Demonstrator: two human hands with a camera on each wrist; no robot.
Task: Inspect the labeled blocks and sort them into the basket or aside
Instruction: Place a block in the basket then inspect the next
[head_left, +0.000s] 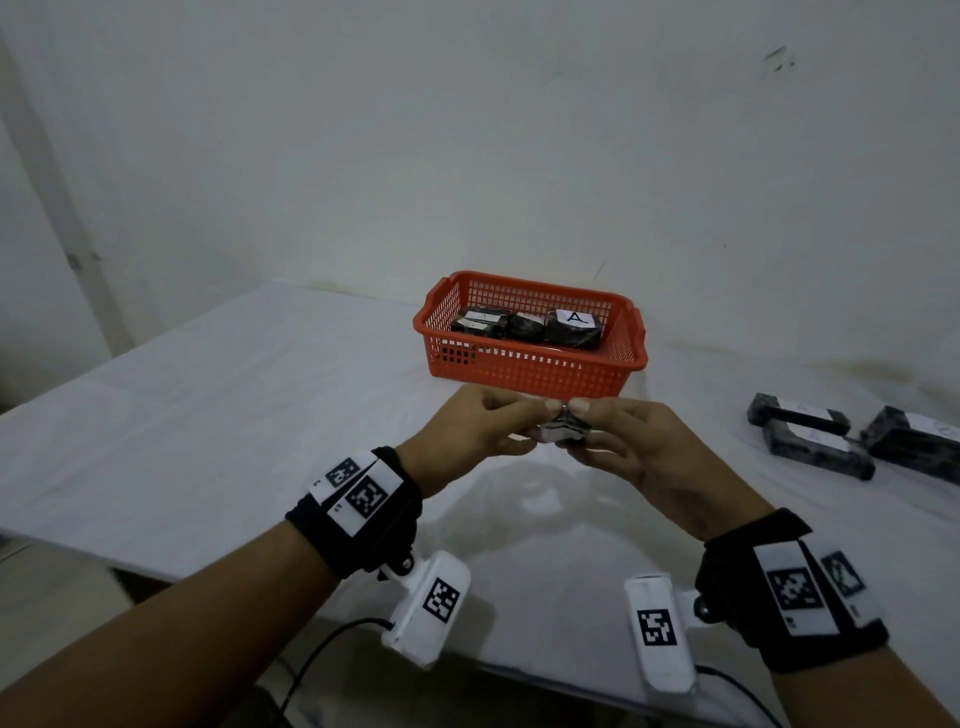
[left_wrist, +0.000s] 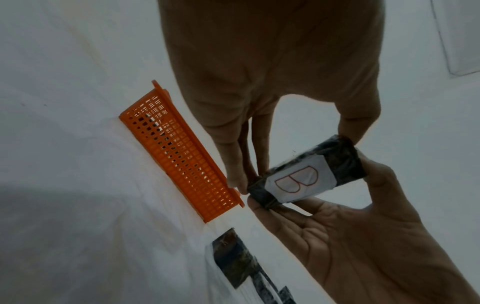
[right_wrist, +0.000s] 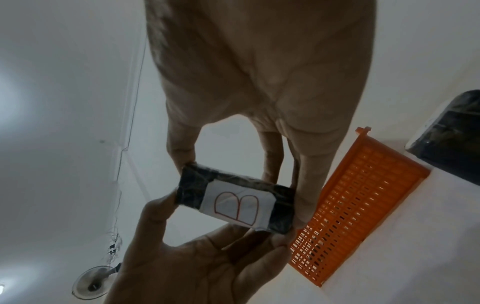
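Note:
A small dark block (head_left: 562, 429) is held up between both hands above the white table, in front of the orange basket (head_left: 535, 366). My left hand (head_left: 540, 427) pinches its left end and my right hand (head_left: 582, 429) pinches its right end. The wrist views show its underside: a white label with a red letter B (left_wrist: 298, 181) (right_wrist: 237, 207). In the basket lie three dark blocks; the right one (head_left: 574, 327) shows a label marked A. The hands hide most of the held block in the head view.
Three dark labeled blocks (head_left: 821, 441) lie on the table at the far right. The table's near edge (head_left: 519, 670) runs just below the wrists, with cables hanging from the wrist cameras. The wall stands close behind the basket.

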